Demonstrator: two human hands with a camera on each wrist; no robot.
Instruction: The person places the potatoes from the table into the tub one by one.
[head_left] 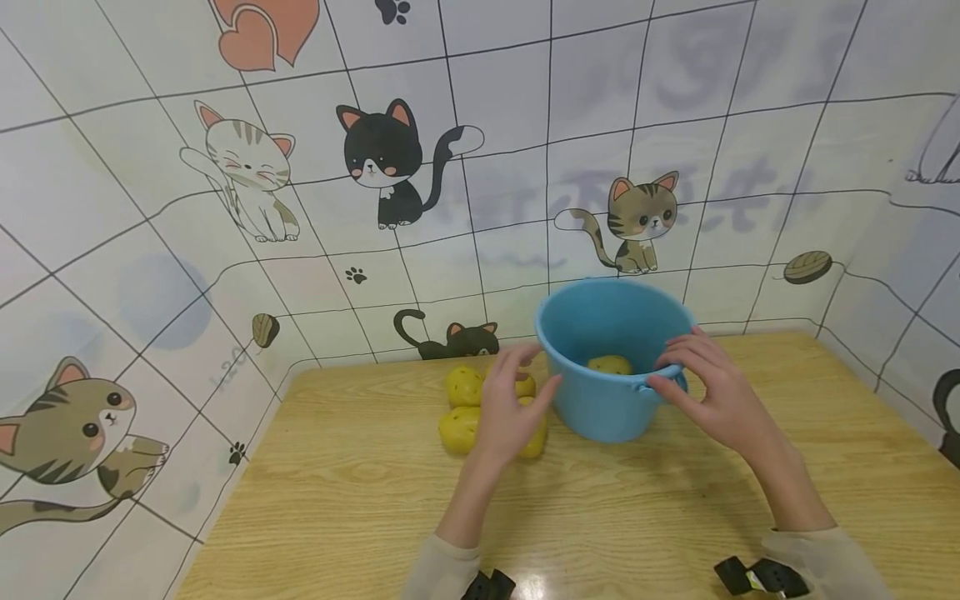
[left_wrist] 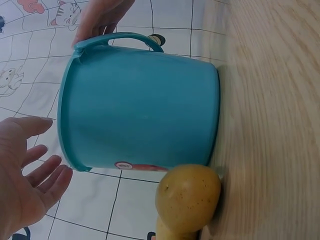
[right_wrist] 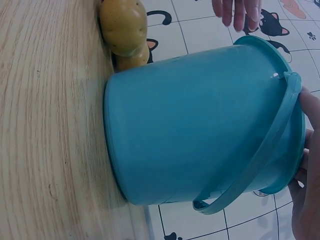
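Two hands are at the blue bucket [head_left: 611, 367] on the wooden table [head_left: 337, 500]. Your right hand [head_left: 708, 392] rests on its rim and handle, fingers curled over the edge. Your left hand [head_left: 510, 408] is open and relaxed just left of the bucket, above the potatoes [head_left: 461, 408]. One potato [head_left: 609, 364] lies inside the bucket, between your hands.

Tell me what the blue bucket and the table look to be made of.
Bucket: most likely plastic, smooth and slightly glossy, with an even colour and a thin moulded rim and handle. Table: wood or a wood-look laminate, pale with printed-looking grain lines and a soft sheen; which one cannot be told.
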